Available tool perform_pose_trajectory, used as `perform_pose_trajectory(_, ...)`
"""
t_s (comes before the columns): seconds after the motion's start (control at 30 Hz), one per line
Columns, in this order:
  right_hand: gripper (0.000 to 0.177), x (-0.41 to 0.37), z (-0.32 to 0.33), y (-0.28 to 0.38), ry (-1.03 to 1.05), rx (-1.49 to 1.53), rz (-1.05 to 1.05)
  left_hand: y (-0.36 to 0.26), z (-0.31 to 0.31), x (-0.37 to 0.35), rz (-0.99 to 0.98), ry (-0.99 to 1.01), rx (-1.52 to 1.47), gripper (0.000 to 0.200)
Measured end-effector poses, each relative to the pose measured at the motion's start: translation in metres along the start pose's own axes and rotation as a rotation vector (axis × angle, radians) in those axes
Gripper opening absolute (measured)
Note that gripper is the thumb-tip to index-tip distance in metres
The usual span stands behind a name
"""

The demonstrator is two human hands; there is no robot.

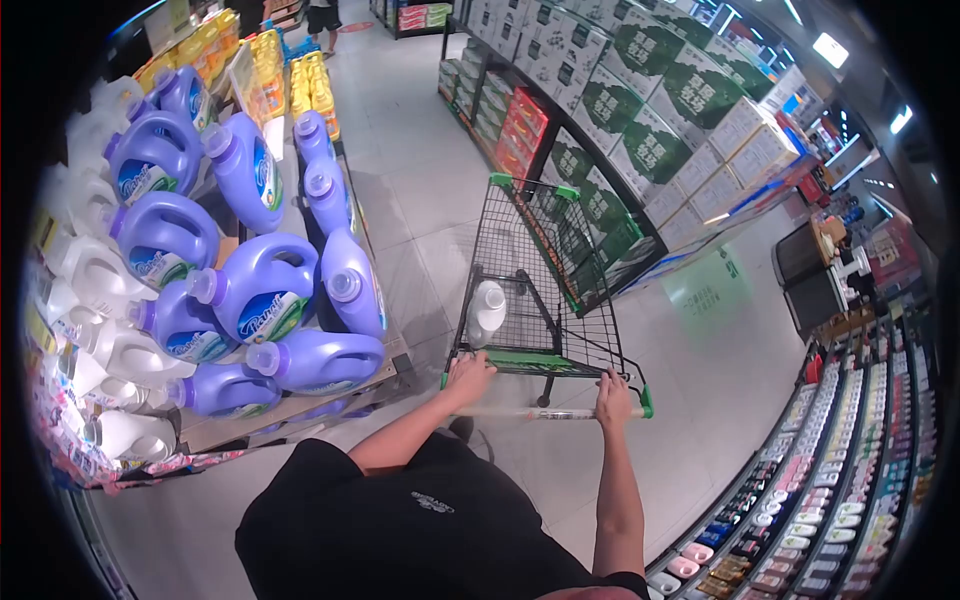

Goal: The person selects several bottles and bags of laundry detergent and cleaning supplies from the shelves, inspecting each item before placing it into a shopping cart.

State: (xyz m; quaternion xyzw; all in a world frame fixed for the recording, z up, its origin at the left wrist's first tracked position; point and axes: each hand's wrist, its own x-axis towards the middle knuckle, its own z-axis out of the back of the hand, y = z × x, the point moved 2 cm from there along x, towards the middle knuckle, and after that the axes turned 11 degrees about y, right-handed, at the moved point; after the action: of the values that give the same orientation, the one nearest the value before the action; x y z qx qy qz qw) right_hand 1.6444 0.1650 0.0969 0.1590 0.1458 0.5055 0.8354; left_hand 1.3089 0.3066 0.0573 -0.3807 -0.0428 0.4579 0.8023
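Had left hand (470, 378) part-curled at rear-left of cart (535, 361), hold unclear, right hand (613, 398) wrapped round handle (550, 413), bottle (489, 305) inside, so risked clipping jugs (252, 278) through uneven steering.

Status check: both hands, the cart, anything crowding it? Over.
Left hand at near left corner of shopping cart, right hand on its handle. White bottle inside. Purple jugs to left, stacked cartons to right.
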Motion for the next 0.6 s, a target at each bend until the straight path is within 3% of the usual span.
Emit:
perform_pose_trajectory(0.2,0.062,0.068,0.005,0.009,0.048,-0.027,0.024,-0.011,0.024,0.037,0.055,-0.040,-0.041,0.047)
perform_pose_trajectory(0.6,0.053,0.171,0.001,0.022,0.101,-0.034,0.165,-0.004,0.045,0.097,0.257,-0.091,-0.056,0.057)
